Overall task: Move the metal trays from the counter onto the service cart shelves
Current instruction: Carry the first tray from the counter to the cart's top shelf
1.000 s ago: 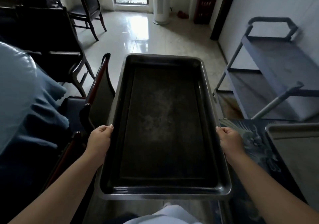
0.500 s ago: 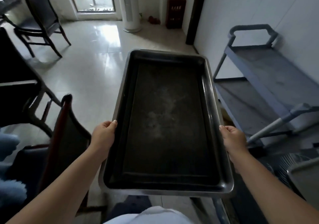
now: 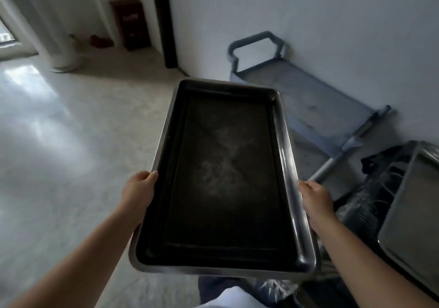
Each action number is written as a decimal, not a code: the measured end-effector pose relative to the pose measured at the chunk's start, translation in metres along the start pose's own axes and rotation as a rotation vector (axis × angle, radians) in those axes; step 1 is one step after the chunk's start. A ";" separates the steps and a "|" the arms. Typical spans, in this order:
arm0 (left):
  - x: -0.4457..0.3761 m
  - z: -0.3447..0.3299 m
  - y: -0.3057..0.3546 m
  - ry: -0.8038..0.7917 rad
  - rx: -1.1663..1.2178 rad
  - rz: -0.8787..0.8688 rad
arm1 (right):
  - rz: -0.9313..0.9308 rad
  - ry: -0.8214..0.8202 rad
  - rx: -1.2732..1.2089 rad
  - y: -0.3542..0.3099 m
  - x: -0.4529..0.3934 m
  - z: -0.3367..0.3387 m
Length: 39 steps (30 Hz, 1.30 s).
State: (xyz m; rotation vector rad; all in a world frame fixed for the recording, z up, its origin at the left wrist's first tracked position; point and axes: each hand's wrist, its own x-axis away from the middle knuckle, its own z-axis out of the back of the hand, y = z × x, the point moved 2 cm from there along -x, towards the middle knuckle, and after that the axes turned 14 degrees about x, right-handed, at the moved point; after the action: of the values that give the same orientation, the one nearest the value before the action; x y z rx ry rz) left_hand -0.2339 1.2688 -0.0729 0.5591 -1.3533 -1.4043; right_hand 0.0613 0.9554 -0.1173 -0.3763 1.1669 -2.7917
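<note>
I carry a large dark metal tray (image 3: 225,177) level in front of me, long side pointing away. My left hand (image 3: 139,190) grips its left rim and my right hand (image 3: 314,197) grips its right rim, thumbs on top. The grey service cart (image 3: 306,98) stands against the white wall ahead to the right, its top shelf bare and a lower shelf visible beneath. The tray's far right corner overlaps the cart's near edge in view. A second metal tray (image 3: 413,215) lies on the counter at the right edge.
A dark patterned cloth (image 3: 370,189) covers the counter under the second tray. The pale tiled floor (image 3: 59,153) spreads to the left. A white column (image 3: 59,34), a small red cabinet (image 3: 130,22) and a dark door frame (image 3: 164,20) stand at the back.
My view and the tray have swung right toward the cart. The chairs on the left have left the view, and the cart now sits closer to centre. Both hands keep their grip.
</note>
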 end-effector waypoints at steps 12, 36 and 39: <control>-0.167 -0.161 0.101 -0.271 -0.115 -0.045 | -0.171 0.170 0.025 -0.035 -0.132 0.016; -0.380 -0.361 0.200 -0.540 -0.277 -0.042 | -0.409 0.262 0.103 -0.074 -0.332 -0.016; -0.376 -0.380 0.195 -0.475 -0.256 -0.003 | -0.390 0.188 0.131 -0.061 -0.368 -0.009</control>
State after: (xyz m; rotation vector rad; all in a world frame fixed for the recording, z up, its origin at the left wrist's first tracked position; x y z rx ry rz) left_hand 0.2925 1.4820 -0.1109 0.0546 -1.5023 -1.7518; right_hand 0.4148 1.0710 -0.1501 -0.3704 1.0297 -3.2846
